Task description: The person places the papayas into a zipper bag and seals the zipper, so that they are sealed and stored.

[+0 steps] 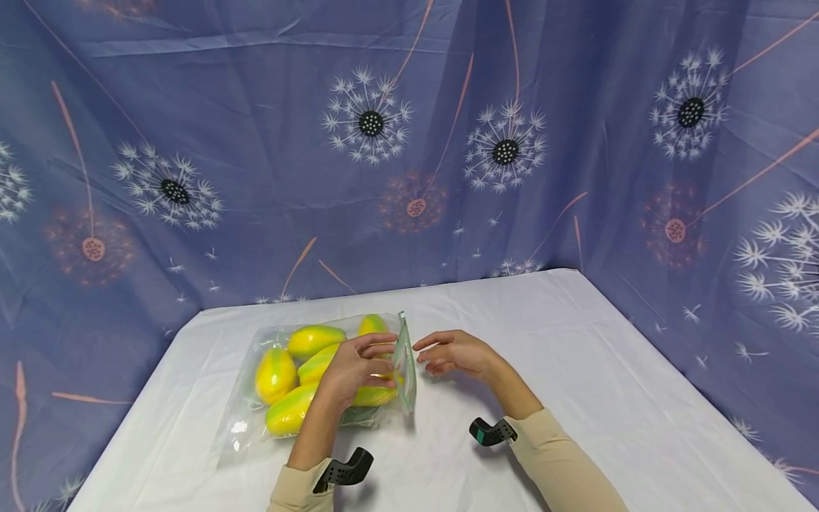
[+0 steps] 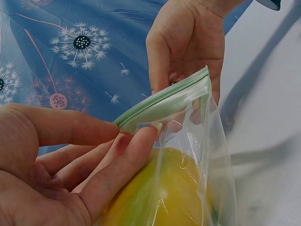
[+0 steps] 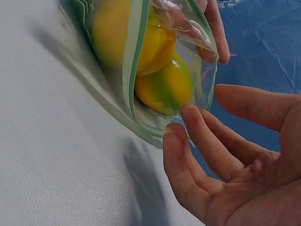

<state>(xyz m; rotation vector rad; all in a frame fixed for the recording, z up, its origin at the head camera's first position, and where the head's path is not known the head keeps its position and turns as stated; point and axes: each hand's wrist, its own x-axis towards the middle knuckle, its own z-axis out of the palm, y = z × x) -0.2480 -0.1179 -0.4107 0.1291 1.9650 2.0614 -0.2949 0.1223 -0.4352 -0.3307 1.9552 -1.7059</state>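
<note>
A clear zip bag [image 1: 239,419] with a green zip strip [image 2: 174,92] lies on its side, its mouth raised and parted toward the right. Inside it are several yellow papaya-like fruits [image 1: 291,411] with green streaks. My left hand [image 1: 352,366] reaches over the bag and grips it near the mouth, one fingertip right at the end of the zip strip. Across the mouth, my right hand [image 1: 457,352] holds nothing; its loosely bent fingers [image 3: 207,141] reach right to the rim. Part of the fruit is hidden behind my left hand.
A white cloth covers the table [image 1: 576,398]. Behind it and along the right side hangs a blue curtain [image 1: 288,178] with dandelion prints. Black wrist bands [image 1: 493,432] sit on both forearms, over beige sleeves [image 1: 563,459].
</note>
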